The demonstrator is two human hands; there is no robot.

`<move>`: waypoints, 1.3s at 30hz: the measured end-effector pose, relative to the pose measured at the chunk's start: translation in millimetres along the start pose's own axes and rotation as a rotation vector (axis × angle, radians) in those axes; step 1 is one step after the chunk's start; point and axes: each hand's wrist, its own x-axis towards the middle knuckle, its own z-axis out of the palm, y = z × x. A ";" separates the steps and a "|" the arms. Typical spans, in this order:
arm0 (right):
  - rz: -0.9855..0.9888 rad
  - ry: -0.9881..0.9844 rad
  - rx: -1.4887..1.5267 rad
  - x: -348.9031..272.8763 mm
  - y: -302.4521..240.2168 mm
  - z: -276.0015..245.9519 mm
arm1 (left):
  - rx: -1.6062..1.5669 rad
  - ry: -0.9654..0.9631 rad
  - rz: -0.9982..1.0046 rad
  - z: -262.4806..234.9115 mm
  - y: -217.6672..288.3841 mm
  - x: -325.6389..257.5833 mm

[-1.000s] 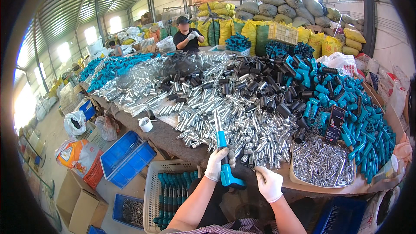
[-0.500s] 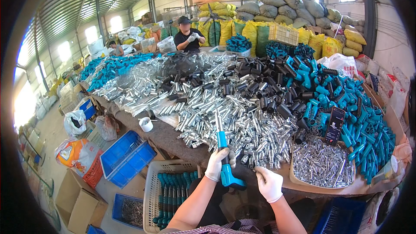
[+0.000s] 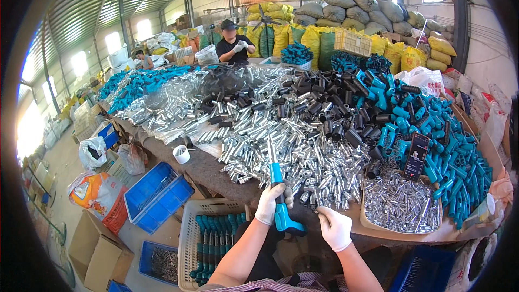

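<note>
My left hand (image 3: pixel 274 203), in a white glove, is wrapped around a teal and black pistol-grip tool (image 3: pixel 286 221). Its silver shaft points away from me over the pile of metal parts (image 3: pixel 303 154), and its teal grip end bends to the right below my fist. Just right of the tool, at the table's front edge, my gloved right hand (image 3: pixel 335 228) has its thumb and fingers pinched together. Whatever lies between those fingertips is too small to make out. Black sleeves (image 3: pixel 354 139) and teal handle parts (image 3: pixel 459 176) are heaped beyond and to the right.
A tray of small metal pins (image 3: pixel 400 205) sits at the right, with a phone (image 3: pixel 417 157) standing behind it. Low on the left are a crate of teal-handled tools (image 3: pixel 186 232), a blue crate (image 3: pixel 141 211) and a cardboard box (image 3: pixel 97 254). Across the table works another person (image 3: pixel 233 48).
</note>
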 end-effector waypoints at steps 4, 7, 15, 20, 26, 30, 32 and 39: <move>0.003 -0.001 -0.002 -0.3 1.1 0.2 | 0.017 0.009 0.000 0.7 -0.7 0.6; 0.001 0.010 0.011 0.2 1.7 2.1 | 0.016 0.002 0.006 0.0 0.9 0.2; 0.005 0.005 -0.008 1.0 1.1 1.7 | 0.021 0.000 0.011 -2.0 -0.6 2.4; 0.024 -0.022 -0.006 1.7 -3.6 -2.2 | 0.025 -0.001 0.015 -2.1 -0.3 1.7; 0.044 -0.036 -0.009 0.0 -2.3 -1.5 | 0.015 0.010 0.005 -4.5 -2.8 1.6; 0.045 -0.035 -0.002 1.2 -4.4 -2.3 | 0.012 0.004 0.007 -3.3 -1.6 1.2; 0.040 -0.032 -0.002 1.0 -3.0 -0.8 | 0.030 0.007 0.012 -3.3 -1.6 1.0; -0.001 0.019 -0.006 -0.3 2.4 3.1 | 0.028 0.010 0.017 -3.2 -1.7 2.1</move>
